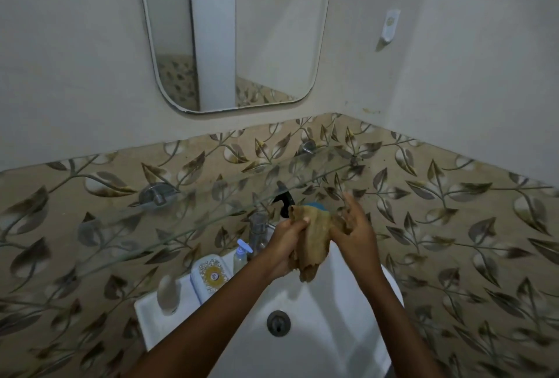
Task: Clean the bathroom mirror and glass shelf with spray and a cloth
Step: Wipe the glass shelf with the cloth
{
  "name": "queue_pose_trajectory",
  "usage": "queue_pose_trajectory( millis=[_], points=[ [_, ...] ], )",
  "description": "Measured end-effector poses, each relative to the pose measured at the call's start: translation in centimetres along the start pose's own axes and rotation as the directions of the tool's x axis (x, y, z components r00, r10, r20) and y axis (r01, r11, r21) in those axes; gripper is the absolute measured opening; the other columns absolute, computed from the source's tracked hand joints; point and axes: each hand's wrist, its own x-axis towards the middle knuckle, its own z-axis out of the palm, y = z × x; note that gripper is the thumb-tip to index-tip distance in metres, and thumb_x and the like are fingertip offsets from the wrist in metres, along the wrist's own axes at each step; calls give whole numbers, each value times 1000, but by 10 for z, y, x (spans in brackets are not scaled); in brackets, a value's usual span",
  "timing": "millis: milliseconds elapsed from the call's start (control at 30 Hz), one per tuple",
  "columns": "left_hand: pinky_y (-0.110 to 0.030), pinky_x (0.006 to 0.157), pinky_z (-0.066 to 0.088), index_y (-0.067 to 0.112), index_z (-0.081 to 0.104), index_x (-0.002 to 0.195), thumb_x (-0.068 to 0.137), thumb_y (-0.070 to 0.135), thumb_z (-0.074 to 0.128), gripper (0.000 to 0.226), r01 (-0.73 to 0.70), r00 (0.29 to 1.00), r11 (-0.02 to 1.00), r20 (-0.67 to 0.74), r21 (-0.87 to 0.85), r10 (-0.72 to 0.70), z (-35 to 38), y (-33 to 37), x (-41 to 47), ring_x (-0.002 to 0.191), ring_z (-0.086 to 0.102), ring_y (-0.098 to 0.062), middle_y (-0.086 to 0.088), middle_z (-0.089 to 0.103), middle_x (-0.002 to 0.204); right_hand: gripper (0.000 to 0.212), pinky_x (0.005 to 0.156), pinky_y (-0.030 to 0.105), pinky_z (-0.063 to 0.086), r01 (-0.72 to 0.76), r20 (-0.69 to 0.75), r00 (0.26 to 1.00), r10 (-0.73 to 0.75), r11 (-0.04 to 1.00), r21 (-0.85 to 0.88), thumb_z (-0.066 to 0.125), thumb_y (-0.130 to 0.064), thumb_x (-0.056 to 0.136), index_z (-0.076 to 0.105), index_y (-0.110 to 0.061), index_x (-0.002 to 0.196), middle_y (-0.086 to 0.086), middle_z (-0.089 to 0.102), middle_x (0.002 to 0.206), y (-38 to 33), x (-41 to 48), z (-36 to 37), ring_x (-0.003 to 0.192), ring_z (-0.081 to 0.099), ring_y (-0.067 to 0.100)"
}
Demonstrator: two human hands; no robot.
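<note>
Head view: left hand (286,240) grips the cloth (316,241) and right hand (358,234) pinches its other edge over the sink (338,326), likely so drips fall there; spray (284,205) just behind, shelf (187,211) and mirror (257,29) above.

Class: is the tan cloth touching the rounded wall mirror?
No, the left hand and right hand hold the tan cloth over the white ceramic sink, well below the rounded wall mirror.
</note>
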Motion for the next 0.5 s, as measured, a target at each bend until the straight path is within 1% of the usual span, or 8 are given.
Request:
queue_pose_trajectory(
  millis=[67,100,167,233,300,367,433,500],
  points=[
    [-21,53,55,11,61,104,95,18,47,18,20,1000,998,19,-63,-19,-1,1,3,75,65,-15,-4,67,88,65,100,47,47,-194,-74,974,212,960,201,64,-7,85,36,-24,141,5,40,143,9,8,-10,122,49,24],
    [-23,55,56,11,60,105,96,19,47,18,31,999,996,31,-84,-29,0,2,6,77,65,-16,-5,67,90,60,93,46,50,-321,-19,938,347,887,333,63,-10,86,37,-21,139,7,44,136,15,12,-15,114,53,24],
    [-28,61,56,9,58,112,96,20,46,22,49,998,993,46,-107,-44,0,2,11,83,64,-20,-10,66,98,37,81,43,51,-544,241,836,493,688,480,61,-16,82,52,-15,119,10,55,113,25,17,-21,97,57,25],
    [-33,68,54,9,56,116,96,21,45,26,82,996,990,55,-116,-76,0,-1,15,88,63,-23,-14,64,106,32,79,43,48,-658,414,753,511,588,471,60,-21,74,58,-14,105,10,61,97,38,17,-22,90,59,25],
    [-33,72,52,11,56,111,97,21,43,21,107,994,987,40,-119,-102,-1,-7,22,90,62,-24,-13,62,105,31,79,43,50,-646,422,763,489,600,472,59,-9,77,60,-11,108,11,66,98,51,22,-19,91,61,25],
    [-34,75,52,11,54,109,98,18,40,20,132,991,990,-4,-59,-132,0,-17,34,93,60,-26,-13,61,107,20,73,40,53,-611,347,791,504,671,420,56,1,82,62,-4,101,15,66,98,60,26,-18,89,62,26],
    [-38,85,52,3,54,116,97,18,40,28,171,983,980,-86,101,-163,2,-30,47,100,59,-28,-15,60,117,15,67,37,54,-625,261,781,568,717,309,59,3,82,62,-1,96,17,65,94,69,28,-19,85,62,27],
    [-43,95,49,0,53,122,96,24,40,38,190,977,948,-142,254,-158,7,-45,61,107,58,-31,-18,60,121,19,66,35,52,-630,213,776,593,737,245,59,4,80,63,2,99,17,65,92,79,31,-20,81,62,27]
  ],
)
